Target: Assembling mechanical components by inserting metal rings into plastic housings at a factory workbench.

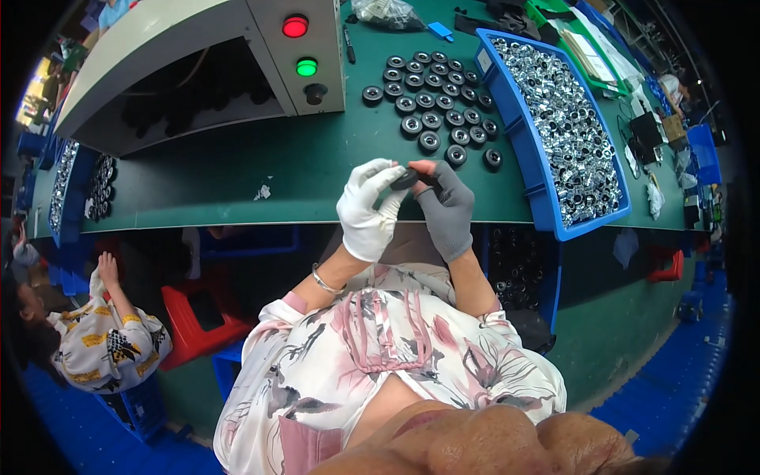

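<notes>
My left hand [366,207], in a white glove, and my right hand [446,207], in a grey glove, meet over the front edge of the green table [237,178]. Between their fingertips they hold one small black round part [405,179]. Just beyond them, several black round parts with silver centres [434,99] lie in rows on the table. To the right of my right hand stands a long blue bin [529,158] filled with shiny metal pieces [564,131].
A grey machine housing [198,59] with a red button [295,26], a green button [306,67] and a black knob stands at the back left. Another blue bin [67,186] sits far left. A small person sits low left by a red stool [198,317].
</notes>
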Motion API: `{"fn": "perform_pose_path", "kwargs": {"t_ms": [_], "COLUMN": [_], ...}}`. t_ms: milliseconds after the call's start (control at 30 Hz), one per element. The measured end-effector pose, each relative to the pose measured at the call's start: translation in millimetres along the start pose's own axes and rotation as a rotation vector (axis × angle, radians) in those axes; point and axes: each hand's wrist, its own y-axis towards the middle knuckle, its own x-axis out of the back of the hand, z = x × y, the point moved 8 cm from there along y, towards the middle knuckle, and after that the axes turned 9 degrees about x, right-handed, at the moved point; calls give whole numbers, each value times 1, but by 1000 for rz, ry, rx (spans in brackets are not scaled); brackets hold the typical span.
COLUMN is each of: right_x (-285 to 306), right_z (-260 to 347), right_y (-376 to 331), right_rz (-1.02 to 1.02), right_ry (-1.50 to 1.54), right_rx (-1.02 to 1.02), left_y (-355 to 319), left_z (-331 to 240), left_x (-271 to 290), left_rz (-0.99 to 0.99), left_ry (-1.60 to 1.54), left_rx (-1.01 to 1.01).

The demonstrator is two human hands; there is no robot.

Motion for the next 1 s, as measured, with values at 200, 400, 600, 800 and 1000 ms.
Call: {"fn": "perform_pose_path", "kwargs": {"t_ms": [200, 400, 600, 800, 1000], "right_x": [10, -4, 1, 2, -5], "right_z": [0, 2, -5, -9, -3], "right_y": [-1, -10, -6, -1, -4], "right_rz": [108, 128, 119, 200, 161], "right_ry": [30, 252, 271, 176, 280], "right_rx": [127, -136, -139, -41, -119], "left_y": [-1, -4, -18, -21, -32], "left_z": [-6, -19, 42, 40, 47], "left_x": [1, -2, -10, -25, -44], "left_rz": [45, 102, 268, 370, 454], "left_ry": [37, 103, -646, -904, -1303], "left_rx": [-55, -308, 703, 947, 1056]}}
